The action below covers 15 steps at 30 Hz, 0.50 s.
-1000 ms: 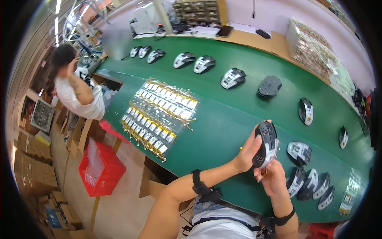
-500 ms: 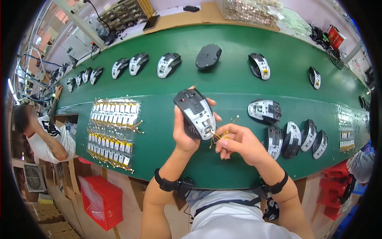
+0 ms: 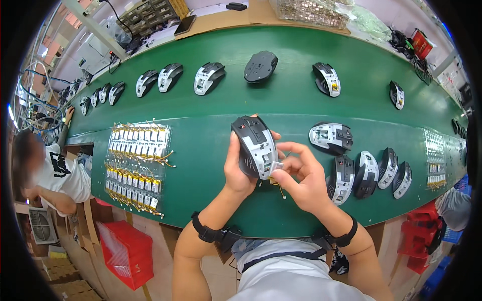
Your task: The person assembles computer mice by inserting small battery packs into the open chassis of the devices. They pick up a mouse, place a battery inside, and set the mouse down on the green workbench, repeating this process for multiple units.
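My left hand [image 3: 238,173] wraps round a partly assembled black-and-silver computer mouse [image 3: 256,146], its open top facing up and its silver end toward me. At that end, my right hand [image 3: 304,181] pinches a small silvery battery [image 3: 275,166] between thumb and fingers. Thin yellow and dark wires [image 3: 281,190] hang below the fingertips. The battery is right at the mouse's opening; whether it touches the inside is hidden by my fingers. Right of my hands, another open mouse [image 3: 329,138] lies on the green table.
Rows of wired batteries [image 3: 135,163] lie on the left of the table [image 3: 211,113], with another batch [image 3: 435,160] far right. Several mice stand nearby at right [image 3: 368,175] and along the back [image 3: 208,79]. A co-worker [image 3: 57,170] sits at left. Red crates [image 3: 128,256] stand below.
My right hand has gone from pinching the wires to holding the small battery up against the mouse's silver end. My left hand and the mouse have shifted slightly right.
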Each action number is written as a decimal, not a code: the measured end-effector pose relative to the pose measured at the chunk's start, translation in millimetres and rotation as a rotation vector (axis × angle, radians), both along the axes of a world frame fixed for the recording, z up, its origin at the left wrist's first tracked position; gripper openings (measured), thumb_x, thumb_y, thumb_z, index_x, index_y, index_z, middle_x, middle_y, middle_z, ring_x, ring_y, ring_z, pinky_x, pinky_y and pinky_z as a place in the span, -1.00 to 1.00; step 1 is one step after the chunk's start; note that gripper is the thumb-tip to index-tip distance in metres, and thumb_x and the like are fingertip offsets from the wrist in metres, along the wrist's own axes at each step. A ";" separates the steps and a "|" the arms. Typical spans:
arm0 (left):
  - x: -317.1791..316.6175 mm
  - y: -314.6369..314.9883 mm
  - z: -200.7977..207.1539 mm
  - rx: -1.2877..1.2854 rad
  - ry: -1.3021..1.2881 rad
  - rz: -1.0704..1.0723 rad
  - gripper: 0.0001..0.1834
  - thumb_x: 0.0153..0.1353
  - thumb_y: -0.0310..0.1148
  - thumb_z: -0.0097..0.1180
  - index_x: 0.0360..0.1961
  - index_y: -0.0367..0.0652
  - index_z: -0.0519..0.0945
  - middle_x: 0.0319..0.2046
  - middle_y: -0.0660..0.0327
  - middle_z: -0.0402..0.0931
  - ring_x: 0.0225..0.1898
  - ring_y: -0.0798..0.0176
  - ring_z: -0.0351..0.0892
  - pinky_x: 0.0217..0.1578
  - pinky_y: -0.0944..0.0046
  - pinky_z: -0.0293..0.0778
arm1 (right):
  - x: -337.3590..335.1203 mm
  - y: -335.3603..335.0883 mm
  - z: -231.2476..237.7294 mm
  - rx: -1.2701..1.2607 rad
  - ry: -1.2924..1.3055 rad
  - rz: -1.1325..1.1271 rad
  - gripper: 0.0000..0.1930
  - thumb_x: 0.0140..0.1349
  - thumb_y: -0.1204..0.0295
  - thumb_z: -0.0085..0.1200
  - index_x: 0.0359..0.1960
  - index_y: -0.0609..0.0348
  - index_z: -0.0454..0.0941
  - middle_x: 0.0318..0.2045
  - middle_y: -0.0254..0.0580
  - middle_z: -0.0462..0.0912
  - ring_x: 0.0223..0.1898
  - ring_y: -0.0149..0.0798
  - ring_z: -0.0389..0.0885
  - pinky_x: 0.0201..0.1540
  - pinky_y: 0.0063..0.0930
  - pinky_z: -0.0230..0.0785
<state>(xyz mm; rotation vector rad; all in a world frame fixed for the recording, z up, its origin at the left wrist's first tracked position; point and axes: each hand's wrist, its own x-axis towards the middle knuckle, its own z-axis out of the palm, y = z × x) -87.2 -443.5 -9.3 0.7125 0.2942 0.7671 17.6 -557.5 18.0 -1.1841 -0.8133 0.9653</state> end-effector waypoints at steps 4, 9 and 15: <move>1.3 -5.2 -1.7 -0.072 0.005 -0.013 -0.34 0.46 0.15 -0.52 0.31 -0.10 0.27 -0.05 -0.09 0.52 -0.16 0.08 0.62 -0.14 0.15 0.60 | 4.2 4.2 -13.7 0.175 -0.495 -0.173 -0.73 0.14 0.54 0.31 -0.10 0.21 0.62 -0.31 -0.20 0.63 -0.47 -0.45 0.64 -0.37 -0.59 0.50; -2.1 -1.1 -6.7 -0.146 -0.009 0.029 -0.35 0.46 0.14 -0.52 0.28 -0.11 0.29 -0.06 -0.08 0.53 -0.23 0.04 0.63 -0.18 0.11 0.61 | 3.4 9.2 -9.1 0.263 -1.105 -0.242 -0.58 -0.02 0.45 0.40 -0.07 0.22 0.64 -0.28 -0.20 0.60 -0.43 -0.29 0.63 -0.39 -0.49 0.51; -2.9 4.5 -5.0 -0.109 -0.057 -0.002 -0.37 0.46 0.14 -0.49 0.24 -0.11 0.31 -0.08 -0.09 0.53 -0.26 -0.02 0.63 -0.26 0.07 0.62 | 4.8 7.7 -16.0 0.356 -1.189 -0.278 -0.59 -0.09 0.48 0.41 -0.10 0.14 0.68 -0.32 -0.30 0.58 -0.51 -0.35 0.52 -0.50 -0.49 0.39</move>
